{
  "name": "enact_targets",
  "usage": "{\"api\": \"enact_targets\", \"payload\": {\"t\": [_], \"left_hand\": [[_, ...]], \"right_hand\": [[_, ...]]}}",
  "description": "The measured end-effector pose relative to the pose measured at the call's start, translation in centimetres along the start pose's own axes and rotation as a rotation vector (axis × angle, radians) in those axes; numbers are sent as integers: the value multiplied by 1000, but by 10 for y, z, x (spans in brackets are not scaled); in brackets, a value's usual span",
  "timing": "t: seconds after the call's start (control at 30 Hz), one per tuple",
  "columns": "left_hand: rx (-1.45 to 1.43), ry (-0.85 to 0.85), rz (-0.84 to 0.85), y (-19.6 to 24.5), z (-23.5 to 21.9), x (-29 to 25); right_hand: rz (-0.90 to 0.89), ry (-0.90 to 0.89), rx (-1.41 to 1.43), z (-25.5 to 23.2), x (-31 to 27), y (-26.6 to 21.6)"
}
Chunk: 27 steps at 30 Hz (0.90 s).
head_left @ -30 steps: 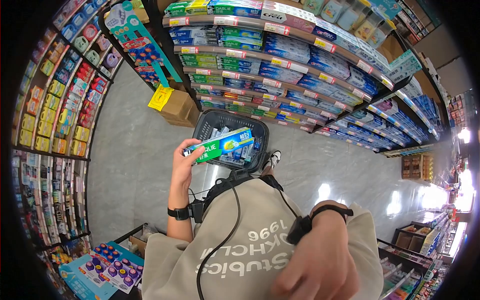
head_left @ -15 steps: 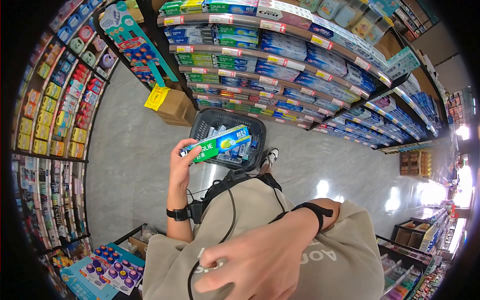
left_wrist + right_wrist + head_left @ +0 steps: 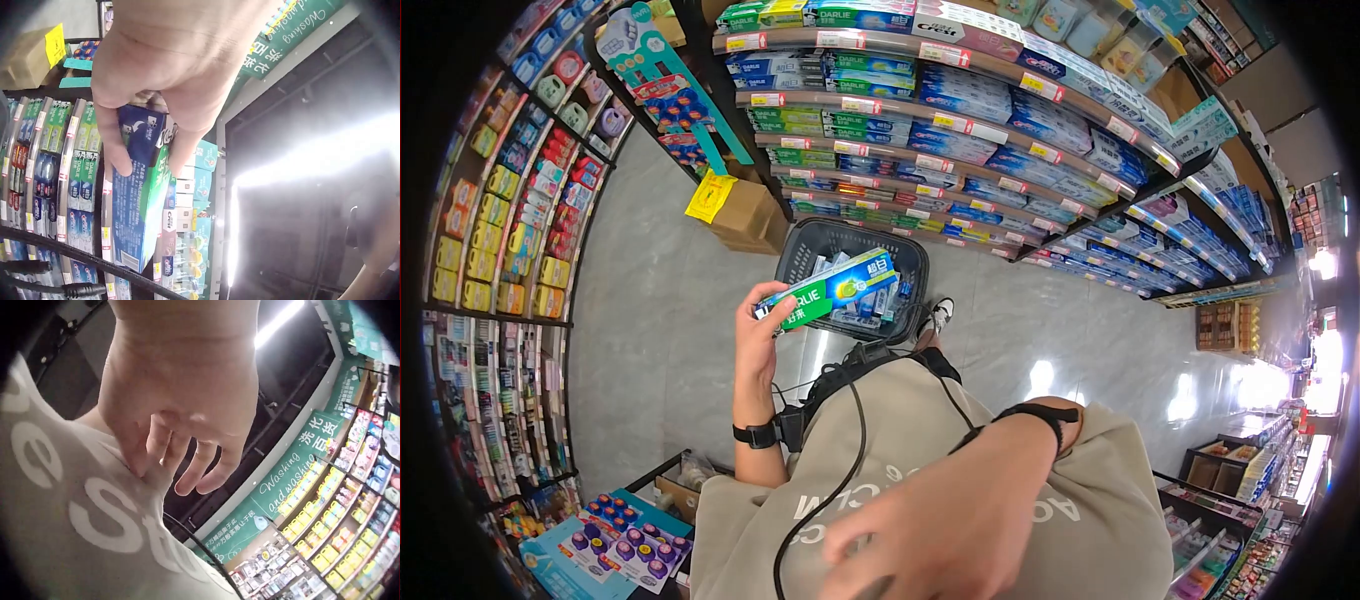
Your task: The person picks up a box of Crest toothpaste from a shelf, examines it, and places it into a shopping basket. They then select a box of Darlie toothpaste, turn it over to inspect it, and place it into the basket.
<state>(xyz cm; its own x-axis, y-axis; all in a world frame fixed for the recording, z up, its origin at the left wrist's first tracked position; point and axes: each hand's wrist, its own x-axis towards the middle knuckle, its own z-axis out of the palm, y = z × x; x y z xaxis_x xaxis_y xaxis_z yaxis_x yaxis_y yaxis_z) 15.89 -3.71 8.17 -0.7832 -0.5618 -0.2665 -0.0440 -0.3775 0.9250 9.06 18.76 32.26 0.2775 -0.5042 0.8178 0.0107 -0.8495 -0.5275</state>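
My left hand (image 3: 757, 335) grips one end of a long blue and green Darlie toothpaste box (image 3: 840, 289), the thumb lying across its printed face. In the left wrist view the thumb and fingers straddle the near end of the box (image 3: 133, 200). Below it in the head view sits a dark shopping basket (image 3: 912, 262) with several small boxes inside. My right hand (image 3: 940, 535) is blurred in front of the chest. The right wrist view shows this hand (image 3: 181, 394) pinching the beige shirt (image 3: 56, 506) with thumb and index finger, the other fingers curling loosely.
Toothpaste shelves (image 3: 960, 135) rise just beyond the basket. A brown carton (image 3: 750, 220) with a yellow bag stands left of it. Bottles fill the left shelves (image 3: 510, 210). A black cable (image 3: 855, 450) hangs down the shirt, and a shoe (image 3: 941, 313) shows beside the basket.
My right hand has moved left and up across the chest, and the shirt's lettering is now bunched. My left hand still holds the toothpaste box over the basket, shifted slightly in view.
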Motion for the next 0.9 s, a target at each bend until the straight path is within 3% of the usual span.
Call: {"api": "enact_targets", "payload": {"t": [0.1,0.2,0.33,0.4,0.53,0.67,0.77,0.9], "left_hand": [[-15,6,5,0,-4,2],[-17,5,4,2,-3,3],[-15,-10,-9,2,2,6],[-12,-18,-8,2,4,7],[-7,-36,-8,9,11,7],[-23,-27,9,10,5,6],[-32,-26,-3,10,0,3],[-54,-83,22,10,-3,-1]], "right_hand": [[-42,138,122,5,-11,-9],[-9,80,229,-21,-15,-23],[-79,156,239,-12,-27,-22],[2,140,208,-17,-30,-21],[265,215,151,-51,-53,-6],[803,417,-569,-65,-98,10],[1007,469,-951,-69,-143,36],[1147,401,-963,-59,-177,52]]}}
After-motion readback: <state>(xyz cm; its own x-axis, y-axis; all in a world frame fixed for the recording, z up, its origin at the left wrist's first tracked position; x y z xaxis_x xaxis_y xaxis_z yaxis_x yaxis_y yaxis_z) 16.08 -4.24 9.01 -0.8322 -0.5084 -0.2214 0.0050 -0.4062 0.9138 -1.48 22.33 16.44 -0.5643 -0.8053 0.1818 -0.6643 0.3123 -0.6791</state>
